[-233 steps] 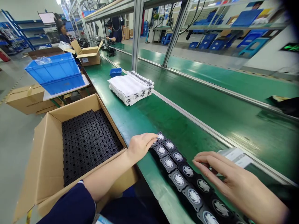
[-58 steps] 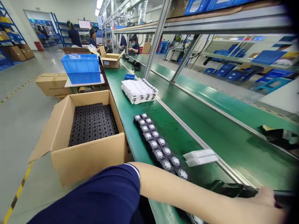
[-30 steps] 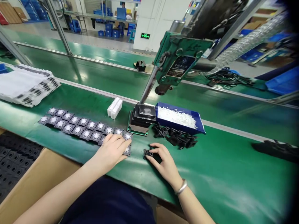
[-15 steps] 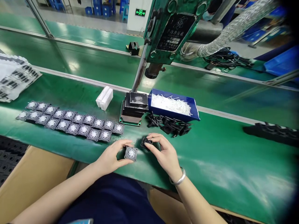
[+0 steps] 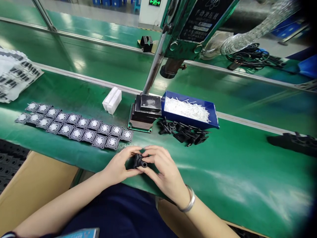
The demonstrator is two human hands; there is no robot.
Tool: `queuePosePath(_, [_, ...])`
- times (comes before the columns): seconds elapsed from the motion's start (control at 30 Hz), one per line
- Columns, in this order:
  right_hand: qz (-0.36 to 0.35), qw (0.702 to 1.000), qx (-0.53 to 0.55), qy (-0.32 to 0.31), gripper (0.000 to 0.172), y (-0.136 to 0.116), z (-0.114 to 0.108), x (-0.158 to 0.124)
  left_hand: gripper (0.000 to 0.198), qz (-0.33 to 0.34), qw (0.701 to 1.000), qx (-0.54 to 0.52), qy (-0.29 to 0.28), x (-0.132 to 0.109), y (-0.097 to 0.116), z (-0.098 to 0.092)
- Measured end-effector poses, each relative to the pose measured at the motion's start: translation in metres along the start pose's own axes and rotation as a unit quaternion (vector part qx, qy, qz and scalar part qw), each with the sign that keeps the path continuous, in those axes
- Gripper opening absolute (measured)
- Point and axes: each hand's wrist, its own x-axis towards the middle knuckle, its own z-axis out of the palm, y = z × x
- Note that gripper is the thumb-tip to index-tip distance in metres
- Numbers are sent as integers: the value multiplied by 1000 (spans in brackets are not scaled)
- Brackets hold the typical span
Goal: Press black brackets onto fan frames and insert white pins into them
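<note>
In front of my body, my left hand (image 5: 117,169) curls around the sides of a square black housing, whose white swirl-shaped face is now hidden. My right hand (image 5: 165,171) pinches a black cover with a round spout (image 5: 141,161), which lies over the housing between both hands. Whether the two parts are fully seated together I cannot tell. To the left, two rows of black housings with white swirl wheels (image 5: 76,133) lie face up. Several loose black covers (image 5: 184,132) are piled behind my right hand.
A green press (image 5: 195,23) rises over its black block base (image 5: 146,112). Beside the base stands a blue bin (image 5: 213,123) of thin white sticks. White blocks (image 5: 112,100) stand left of the press, and a stack of white bags (image 5: 17,74) lies at far left. Dark parts (image 5: 292,143) lie at far right.
My right hand has moved left, bringing the black cover onto the housing in my left hand. The housing's white wheel is now covered. The camera view has shifted slightly.
</note>
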Motion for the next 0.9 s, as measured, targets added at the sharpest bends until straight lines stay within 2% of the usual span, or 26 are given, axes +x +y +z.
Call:
queuePosePath(0.27, [41,998,29,-26,13,4,6,-4,66,27,999,15,-37,3,3,-7])
queuePosePath(0.63, [41,998,32,-26,13,2,8,-3,53,50,998,46,3,-1,7,-6])
queuePosePath(0.7, [33,999,23,-30,18,-1,-1,1,52,80,995,65,13,1,16,-10])
queuePosePath(0.77, [14,1000,-2,-16,23,-7,-21,13,48,120,989,80,25,8,32,-20])
queuePosePath(0.83, [-18,997,-58,46,24,-16,-51,34,43,161,982,93,32,23,53,-37])
queuePosePath(0.9, [-68,978,-120,157,19,-27,-88,66,38,202,972,107,48,47,72,-57])
